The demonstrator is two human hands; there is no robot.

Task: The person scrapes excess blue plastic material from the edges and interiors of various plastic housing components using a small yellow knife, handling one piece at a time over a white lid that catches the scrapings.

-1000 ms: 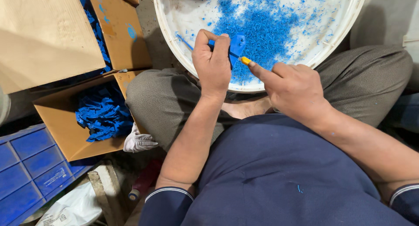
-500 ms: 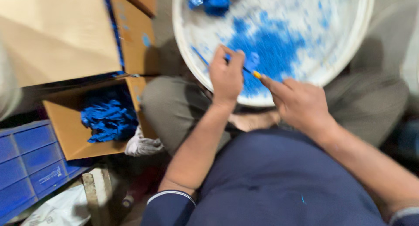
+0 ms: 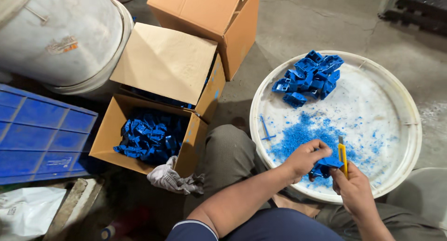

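While a small blue plastic part (image 3: 326, 165) is pinched in the curled fingers of the left hand (image 3: 305, 159), a yellow-handled utility knife (image 3: 342, 156) is gripped in the right hand (image 3: 355, 189), fingers closed around the handle and the blade end pointing up, just beside the part. Both hands are held over the near rim of a round white tray (image 3: 400, 101), which is set on the concrete floor (image 3: 298, 22) in front of the seated person's knees. Blue shavings (image 3: 298, 134) are scattered across the tray's middle, thickest just beyond the left hand. A heap of blue parts (image 3: 309, 78) is seen at the far side of the tray, well apart from the hands. A thin blue offcut (image 3: 266, 129) lies near the tray's left rim.

To the left of the knee, an open cardboard box (image 3: 111, 129) is noted, partly filled with more blue parts (image 3: 149, 136). A grey work glove (image 3: 170, 178) lies against the box's near corner. Two further cardboard boxes (image 3: 205, 17) stand behind it. A blue plastic crate (image 3: 37, 138) and a large white drum (image 3: 65, 36) are recorded at far left.
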